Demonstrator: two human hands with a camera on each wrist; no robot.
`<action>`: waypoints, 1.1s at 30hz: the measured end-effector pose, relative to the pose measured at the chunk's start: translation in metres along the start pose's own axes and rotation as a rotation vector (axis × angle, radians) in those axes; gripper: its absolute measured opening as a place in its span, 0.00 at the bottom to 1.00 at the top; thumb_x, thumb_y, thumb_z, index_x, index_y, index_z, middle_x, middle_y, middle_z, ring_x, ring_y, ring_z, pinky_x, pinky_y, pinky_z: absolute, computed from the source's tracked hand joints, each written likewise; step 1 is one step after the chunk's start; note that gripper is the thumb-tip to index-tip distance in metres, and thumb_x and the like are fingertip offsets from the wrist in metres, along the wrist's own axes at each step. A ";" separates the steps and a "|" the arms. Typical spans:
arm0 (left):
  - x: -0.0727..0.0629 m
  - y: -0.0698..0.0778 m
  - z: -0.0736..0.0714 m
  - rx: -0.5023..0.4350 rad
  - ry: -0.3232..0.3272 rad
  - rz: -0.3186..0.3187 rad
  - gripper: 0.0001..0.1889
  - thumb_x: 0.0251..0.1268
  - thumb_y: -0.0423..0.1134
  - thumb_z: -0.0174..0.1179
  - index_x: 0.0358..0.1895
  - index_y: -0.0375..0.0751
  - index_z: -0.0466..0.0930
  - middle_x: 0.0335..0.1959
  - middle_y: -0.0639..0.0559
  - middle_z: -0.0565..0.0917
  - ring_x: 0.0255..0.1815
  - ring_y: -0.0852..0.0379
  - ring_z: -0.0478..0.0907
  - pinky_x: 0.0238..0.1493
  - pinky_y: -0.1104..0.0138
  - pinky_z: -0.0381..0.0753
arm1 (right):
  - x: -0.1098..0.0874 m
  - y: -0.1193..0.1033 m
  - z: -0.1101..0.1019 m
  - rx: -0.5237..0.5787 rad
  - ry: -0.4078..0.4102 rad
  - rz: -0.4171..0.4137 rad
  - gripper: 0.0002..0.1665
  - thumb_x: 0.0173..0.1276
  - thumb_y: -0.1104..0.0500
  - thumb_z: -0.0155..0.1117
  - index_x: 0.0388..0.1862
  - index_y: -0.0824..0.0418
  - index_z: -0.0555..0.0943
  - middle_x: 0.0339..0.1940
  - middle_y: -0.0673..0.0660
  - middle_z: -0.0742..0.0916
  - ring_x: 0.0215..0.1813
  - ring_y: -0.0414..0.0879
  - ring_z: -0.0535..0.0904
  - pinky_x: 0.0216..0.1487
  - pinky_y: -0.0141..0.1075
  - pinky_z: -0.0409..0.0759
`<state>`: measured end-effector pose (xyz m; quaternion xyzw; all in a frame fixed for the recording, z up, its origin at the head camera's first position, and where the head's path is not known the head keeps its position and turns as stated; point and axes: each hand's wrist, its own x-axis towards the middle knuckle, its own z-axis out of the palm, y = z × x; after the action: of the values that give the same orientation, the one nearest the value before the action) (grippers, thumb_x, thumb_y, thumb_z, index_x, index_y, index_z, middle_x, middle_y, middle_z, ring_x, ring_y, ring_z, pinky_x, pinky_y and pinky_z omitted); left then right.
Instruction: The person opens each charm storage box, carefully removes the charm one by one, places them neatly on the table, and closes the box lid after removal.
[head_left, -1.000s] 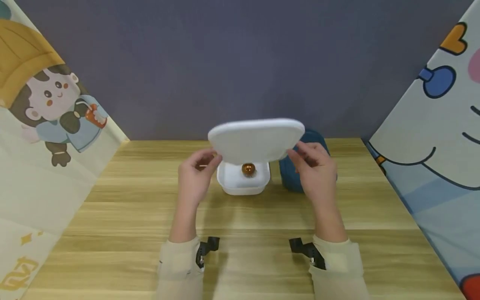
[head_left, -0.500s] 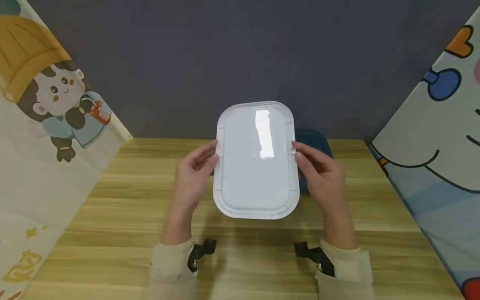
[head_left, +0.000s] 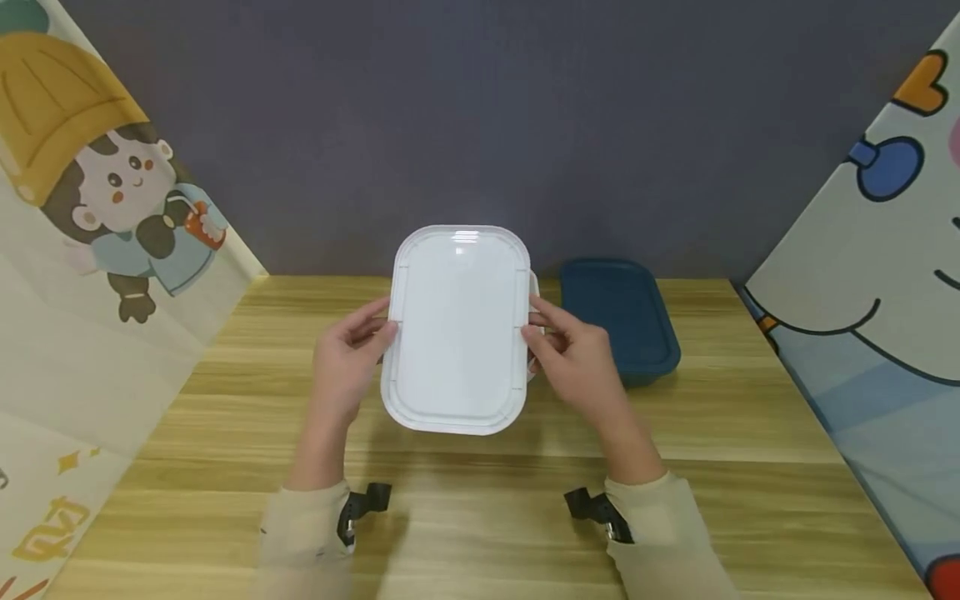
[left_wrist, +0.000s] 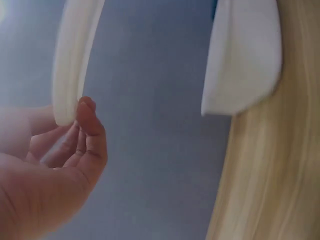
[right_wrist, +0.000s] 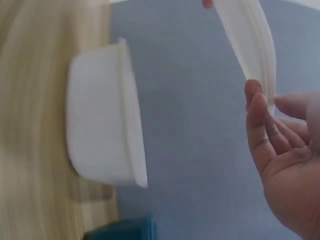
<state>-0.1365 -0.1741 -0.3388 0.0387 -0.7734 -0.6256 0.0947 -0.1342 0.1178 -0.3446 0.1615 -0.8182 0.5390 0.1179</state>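
Observation:
A white rectangular lid with rounded corners is held up between both hands. My left hand pinches its left edge and my right hand its right edge. In the right wrist view the lid hangs apart from a white plastic container that stands on the table. From the head view the lid covers most of that container, and only a strip of its right side shows. Whatever lies inside it is hidden now.
To the right of the white container stands a dark blue lidded box. The wooden table ends at a dark grey wall. Printed panels with cartoon figures slope along both sides.
The lid has turned from tilted up to showing its flat face, then moved left with both hands. The container with a shiny copper-coloured ball inside became covered from view; the blue box came into view.

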 end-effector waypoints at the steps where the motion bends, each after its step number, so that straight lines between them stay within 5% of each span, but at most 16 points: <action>1: 0.000 -0.003 -0.005 0.030 0.001 -0.008 0.21 0.78 0.35 0.64 0.71 0.45 0.82 0.58 0.36 0.87 0.45 0.65 0.87 0.46 0.74 0.88 | 0.001 -0.001 0.006 -0.027 -0.032 0.010 0.30 0.80 0.61 0.65 0.78 0.63 0.75 0.60 0.67 0.90 0.34 0.48 0.92 0.33 0.30 0.86; 7: -0.006 -0.019 -0.043 0.222 -0.036 -0.017 0.25 0.78 0.38 0.64 0.75 0.40 0.77 0.62 0.32 0.84 0.57 0.49 0.86 0.47 0.80 0.84 | 0.004 -0.004 0.042 -0.178 -0.254 0.039 0.41 0.80 0.53 0.66 0.85 0.61 0.64 0.69 0.63 0.86 0.38 0.45 0.92 0.36 0.34 0.87; 11: -0.013 -0.030 -0.070 0.352 -0.147 -0.041 0.31 0.79 0.39 0.63 0.79 0.32 0.69 0.64 0.28 0.82 0.62 0.38 0.84 0.46 0.76 0.85 | 0.003 -0.006 0.064 -0.259 -0.399 0.028 0.45 0.79 0.51 0.67 0.87 0.60 0.60 0.39 0.58 0.93 0.25 0.38 0.82 0.31 0.33 0.80; 14: -0.020 -0.037 -0.088 0.480 -0.259 -0.078 0.37 0.77 0.40 0.66 0.80 0.25 0.62 0.64 0.26 0.82 0.60 0.36 0.84 0.46 0.68 0.88 | 0.003 -0.006 0.080 -0.312 -0.503 0.008 0.45 0.80 0.49 0.66 0.87 0.63 0.59 0.18 0.55 0.83 0.20 0.37 0.74 0.31 0.33 0.77; 18: -0.028 -0.046 -0.106 0.648 -0.367 -0.146 0.50 0.72 0.49 0.71 0.81 0.20 0.54 0.67 0.24 0.79 0.61 0.34 0.83 0.50 0.55 0.90 | 0.002 -0.005 0.097 -0.360 -0.619 -0.009 0.48 0.81 0.44 0.64 0.87 0.65 0.58 0.23 0.59 0.87 0.20 0.38 0.73 0.37 0.33 0.80; 23: -0.038 -0.060 -0.121 0.722 -0.388 -0.226 0.54 0.72 0.56 0.70 0.81 0.18 0.50 0.71 0.20 0.73 0.64 0.29 0.80 0.55 0.48 0.88 | 0.000 -0.002 0.111 -0.355 -0.781 0.004 0.55 0.78 0.39 0.66 0.88 0.64 0.52 0.18 0.52 0.83 0.18 0.39 0.76 0.36 0.32 0.82; 25: -0.041 -0.067 -0.124 0.722 -0.389 -0.247 0.54 0.72 0.56 0.69 0.81 0.18 0.50 0.70 0.20 0.73 0.64 0.29 0.79 0.54 0.49 0.89 | -0.001 -0.001 0.116 -0.374 -0.834 0.009 0.57 0.77 0.37 0.66 0.89 0.64 0.51 0.22 0.51 0.85 0.25 0.40 0.81 0.41 0.33 0.84; 28: -0.045 -0.076 -0.126 0.710 -0.397 -0.267 0.54 0.72 0.56 0.70 0.81 0.17 0.50 0.68 0.19 0.75 0.64 0.28 0.80 0.53 0.49 0.89 | -0.003 0.003 0.123 -0.438 -0.885 0.002 0.57 0.78 0.36 0.64 0.88 0.65 0.51 0.53 0.58 0.92 0.52 0.43 0.89 0.64 0.37 0.84; 31: -0.047 -0.083 -0.128 0.700 -0.407 -0.267 0.54 0.72 0.55 0.69 0.81 0.17 0.51 0.69 0.17 0.74 0.66 0.26 0.79 0.56 0.48 0.89 | -0.004 0.008 0.128 -0.503 -0.906 -0.020 0.55 0.79 0.36 0.62 0.88 0.66 0.53 0.81 0.63 0.76 0.79 0.48 0.75 0.82 0.41 0.71; 33: -0.047 -0.086 -0.130 0.689 -0.415 -0.265 0.52 0.73 0.54 0.69 0.80 0.17 0.51 0.70 0.16 0.72 0.68 0.24 0.77 0.57 0.46 0.88 | -0.005 0.011 0.131 -0.527 -0.916 -0.039 0.52 0.80 0.37 0.61 0.87 0.65 0.55 0.85 0.62 0.69 0.84 0.51 0.69 0.84 0.41 0.67</action>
<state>-0.0699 -0.3087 -0.4016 0.0402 -0.9283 -0.3318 -0.1627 -0.1363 0.0018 -0.4071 0.3606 -0.8905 0.1870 -0.2049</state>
